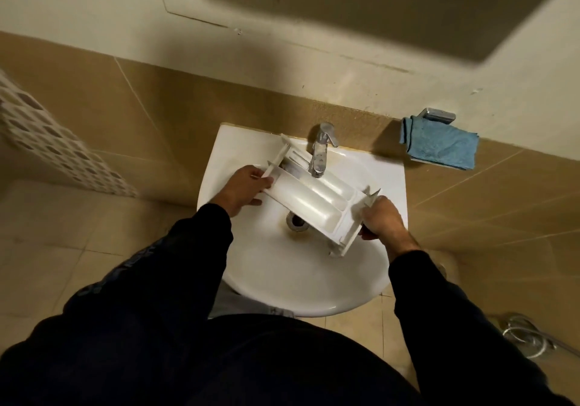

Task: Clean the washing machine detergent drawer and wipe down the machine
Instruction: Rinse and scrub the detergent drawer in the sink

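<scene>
A white detergent drawer (317,196) with several compartments is held across a white sink (301,280), under the chrome tap (320,151). My left hand (243,190) grips the drawer's left end, thumb on its rim. The drawer's right end, by the front panel, is gripped by my right hand (381,217). No water runs from the tap. The washing machine is not in view.
A blue cloth (439,143) hangs on a chrome holder on the wall to the right of the sink. The drain (296,220) shows below the drawer. A coiled metal hose (522,338) lies on the tiled floor at the lower right. Beige tiled wall behind.
</scene>
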A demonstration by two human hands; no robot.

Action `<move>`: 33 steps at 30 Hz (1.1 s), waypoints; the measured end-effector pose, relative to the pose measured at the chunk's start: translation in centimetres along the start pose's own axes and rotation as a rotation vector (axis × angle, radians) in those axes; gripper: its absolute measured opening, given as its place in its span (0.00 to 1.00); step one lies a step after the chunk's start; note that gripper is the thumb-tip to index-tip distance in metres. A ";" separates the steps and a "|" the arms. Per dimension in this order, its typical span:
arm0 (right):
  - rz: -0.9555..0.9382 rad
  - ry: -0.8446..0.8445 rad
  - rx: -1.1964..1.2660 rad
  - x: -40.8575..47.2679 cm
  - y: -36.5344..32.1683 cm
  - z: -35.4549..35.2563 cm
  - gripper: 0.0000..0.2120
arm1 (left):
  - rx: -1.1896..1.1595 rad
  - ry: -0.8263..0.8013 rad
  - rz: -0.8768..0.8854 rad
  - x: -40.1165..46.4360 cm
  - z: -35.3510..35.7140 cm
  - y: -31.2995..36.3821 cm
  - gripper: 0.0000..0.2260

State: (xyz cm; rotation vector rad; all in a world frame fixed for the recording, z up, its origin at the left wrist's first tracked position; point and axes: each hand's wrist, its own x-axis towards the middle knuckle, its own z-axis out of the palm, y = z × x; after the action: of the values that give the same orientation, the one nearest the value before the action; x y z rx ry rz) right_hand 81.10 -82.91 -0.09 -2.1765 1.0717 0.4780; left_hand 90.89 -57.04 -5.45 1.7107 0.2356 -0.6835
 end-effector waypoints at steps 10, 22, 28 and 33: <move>0.111 0.008 0.174 1.1 0.6 1.8 0.19 | 0.034 0.094 0.015 2.3 1.5 3.1 0.11; -0.574 -0.014 -0.178 -0.7 -3.8 9.0 0.20 | 0.294 0.309 0.102 3.0 2.8 2.1 0.04; -0.506 -0.158 0.047 1.2 -5.5 10.0 0.26 | 0.342 0.382 0.125 3.2 2.6 2.7 0.04; -0.589 -0.153 -0.001 0.4 -2.2 10.0 0.27 | 0.336 0.382 0.144 3.6 2.1 3.2 0.04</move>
State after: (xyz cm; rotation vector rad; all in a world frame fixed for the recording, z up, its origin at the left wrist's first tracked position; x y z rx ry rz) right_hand 82.79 -75.15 -6.65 -2.2765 0.3163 0.3592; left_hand 94.74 -60.61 -5.01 2.1549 0.2702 -0.2951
